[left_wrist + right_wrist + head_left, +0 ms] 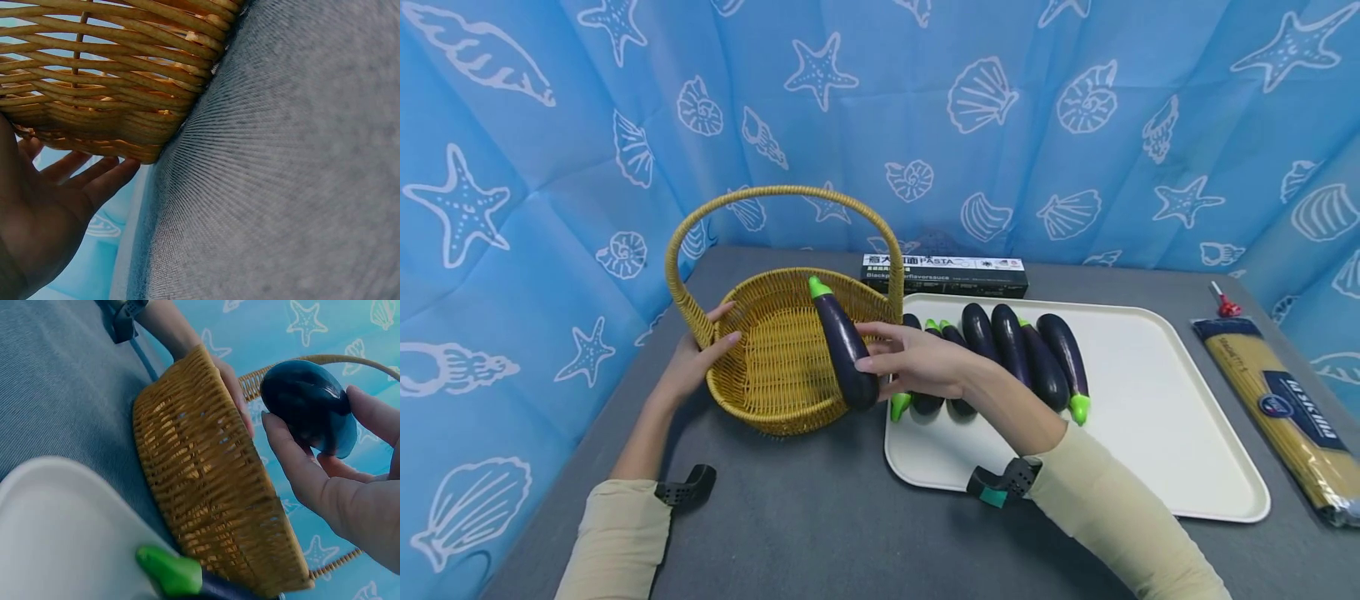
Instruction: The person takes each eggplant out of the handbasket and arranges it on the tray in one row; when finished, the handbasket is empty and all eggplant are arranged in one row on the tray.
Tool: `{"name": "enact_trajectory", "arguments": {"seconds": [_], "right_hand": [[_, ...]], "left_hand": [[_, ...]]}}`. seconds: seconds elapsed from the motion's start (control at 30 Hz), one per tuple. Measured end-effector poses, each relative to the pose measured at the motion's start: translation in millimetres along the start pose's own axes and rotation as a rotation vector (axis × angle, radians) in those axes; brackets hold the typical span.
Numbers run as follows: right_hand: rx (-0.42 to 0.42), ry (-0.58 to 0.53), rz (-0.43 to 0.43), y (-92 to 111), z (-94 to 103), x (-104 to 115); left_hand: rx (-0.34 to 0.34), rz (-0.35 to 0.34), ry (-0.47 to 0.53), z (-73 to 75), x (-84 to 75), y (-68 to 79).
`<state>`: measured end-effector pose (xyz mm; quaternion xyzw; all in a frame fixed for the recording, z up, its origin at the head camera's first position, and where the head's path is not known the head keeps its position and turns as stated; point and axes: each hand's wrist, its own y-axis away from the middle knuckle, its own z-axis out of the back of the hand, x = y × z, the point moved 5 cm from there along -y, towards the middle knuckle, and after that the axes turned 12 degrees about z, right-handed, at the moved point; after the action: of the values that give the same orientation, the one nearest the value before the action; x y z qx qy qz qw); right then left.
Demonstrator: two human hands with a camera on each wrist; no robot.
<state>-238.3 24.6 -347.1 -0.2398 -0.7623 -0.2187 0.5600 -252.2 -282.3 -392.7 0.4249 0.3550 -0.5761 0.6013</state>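
In the head view my right hand (921, 360) grips a dark purple eggplant (844, 346) by its thick lower end, its green stem tipped up over the wicker basket (782, 423). The right wrist view shows fingers and thumb on opposite sides of this eggplant (306, 406), above the basket's rim. My left hand (692, 362) holds the basket's left side by the handle's foot, thumb over the rim. In the left wrist view the fingers of the left hand (53, 206) touch the outer weave. Several more eggplants (1011, 342) lie on a white tray (1150, 400) right of the basket.
Behind the tray lies a dark pasta box (955, 277). A spaghetti packet (1277, 408) and a small red-wrapped lollipop (1227, 305) are at the right. The basket's tall arched handle (782, 192) stands upright. A blue shell-patterned curtain (880, 125) hangs behind the grey table (820, 517).
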Motion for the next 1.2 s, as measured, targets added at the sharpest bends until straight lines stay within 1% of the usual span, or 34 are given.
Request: {"name": "enact_trajectory", "arguments": {"seconds": [0.07,0.1,0.17,0.3,0.6,0.87,1.07,1.2], "right_hand": [[0.009,0.013,0.006,8.0,3.9,0.4],[0.013,0.024,0.008,12.0,6.2,0.5],[0.017,0.046,0.008,20.5,11.4,0.3],[0.014,0.08,-0.001,39.1,22.9,-1.7],[-0.002,0.148,0.004,79.8,49.0,-6.6],[-0.044,0.194,0.004,108.1,68.0,-5.0],[-0.081,0.184,0.008,124.4,83.2,-5.9],[-0.128,0.196,0.001,136.0,95.2,-5.8]], "left_hand": [[0.003,0.001,-0.001,-0.9,-6.6,4.1],[0.005,0.001,-0.002,-0.9,-7.1,4.5],[0.005,-0.003,-0.004,-0.5,-4.6,3.1],[0.001,-0.008,-0.004,1.3,8.2,-4.8],[-0.013,-0.008,-0.012,0.2,10.1,-5.7],[-0.018,-0.02,-0.016,0.0,9.8,-4.8],[-0.014,-0.029,-0.026,0.4,9.2,-4.5],[-0.009,-0.03,-0.029,0.5,9.1,-4.4]]}}
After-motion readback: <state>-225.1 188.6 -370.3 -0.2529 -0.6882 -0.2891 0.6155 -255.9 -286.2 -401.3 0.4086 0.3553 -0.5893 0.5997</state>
